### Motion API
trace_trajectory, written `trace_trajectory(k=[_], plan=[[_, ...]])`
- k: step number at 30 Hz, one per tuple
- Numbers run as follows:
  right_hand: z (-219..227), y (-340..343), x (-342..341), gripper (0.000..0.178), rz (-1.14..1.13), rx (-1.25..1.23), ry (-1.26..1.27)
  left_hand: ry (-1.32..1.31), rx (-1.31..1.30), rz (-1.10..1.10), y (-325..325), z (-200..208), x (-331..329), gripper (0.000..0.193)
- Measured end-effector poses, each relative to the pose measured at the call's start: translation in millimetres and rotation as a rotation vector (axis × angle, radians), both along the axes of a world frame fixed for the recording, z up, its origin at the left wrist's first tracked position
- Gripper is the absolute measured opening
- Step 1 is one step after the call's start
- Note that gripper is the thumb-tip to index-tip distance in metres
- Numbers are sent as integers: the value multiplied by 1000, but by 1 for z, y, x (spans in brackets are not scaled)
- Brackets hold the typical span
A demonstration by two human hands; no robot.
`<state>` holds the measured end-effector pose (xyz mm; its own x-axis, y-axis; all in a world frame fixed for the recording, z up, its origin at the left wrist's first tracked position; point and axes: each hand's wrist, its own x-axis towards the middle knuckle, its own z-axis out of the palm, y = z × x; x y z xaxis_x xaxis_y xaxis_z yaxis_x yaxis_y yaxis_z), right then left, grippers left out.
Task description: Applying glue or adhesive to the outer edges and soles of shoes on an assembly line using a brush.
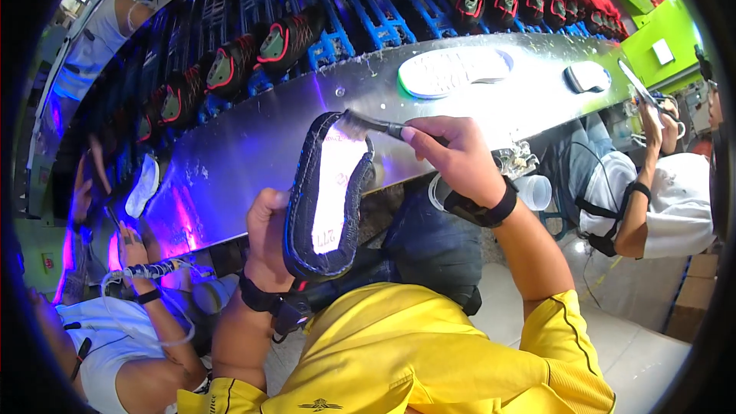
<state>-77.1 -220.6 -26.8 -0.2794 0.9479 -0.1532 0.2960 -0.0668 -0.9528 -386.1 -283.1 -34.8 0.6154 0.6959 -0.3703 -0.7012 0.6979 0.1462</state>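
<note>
My left hand is closed around the side of a black shoe upper, turned bottom up so that its white underside board faces me. Dark stitched edging runs around the board. In my right hand is a brush with a dark handle, gripped between thumb and fingers. Its bristles rest on the far end of the white board, near the upper's rim. The shoe is held up in front of my lap, just off the near edge of the metal bench.
A pale shoe sole lies on the bench beyond my right hand, with a smaller one farther right. Black-and-red shoes stand along blue racks behind. Co-workers sit on both sides; a sole is near the left one.
</note>
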Motion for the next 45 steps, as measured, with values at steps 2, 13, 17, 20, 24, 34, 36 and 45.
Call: trace_trajectory(k=[2, 13, 17, 20, 24, 34, 36, 45], plan=[[-13, -3, -2, 26, -182, 316, -230, 16, -18, 23, 8, -9, 1, 72], [0, -34, 35, 24, -388, 397, 31, 663, 440, -10, 134, 39, 58, 78], [-4, -39, 52, 31, -606, 193, 228, 1387, 913, -68, 238, 36, 108, 70], [-5, -42, 53, 31, -638, 109, 218, 1838, 1380, -98, 305, 26, 157, 69], [-9, -42, 50, 30, -624, 78, 221, 1935, 1600, -90, 353, -31, 204, 62], [-18, -51, 60, 32, -677, 29, 285, 2113, 1719, -72, 313, -23, 149, 57], [-20, -49, 59, 32, -644, 27, 271, 2202, 1434, -256, 308, 5, 90, 54], [-4, -63, 40, 31, -583, 128, 232, 2332, 1203, -204, 300, -44, -87, 61]])
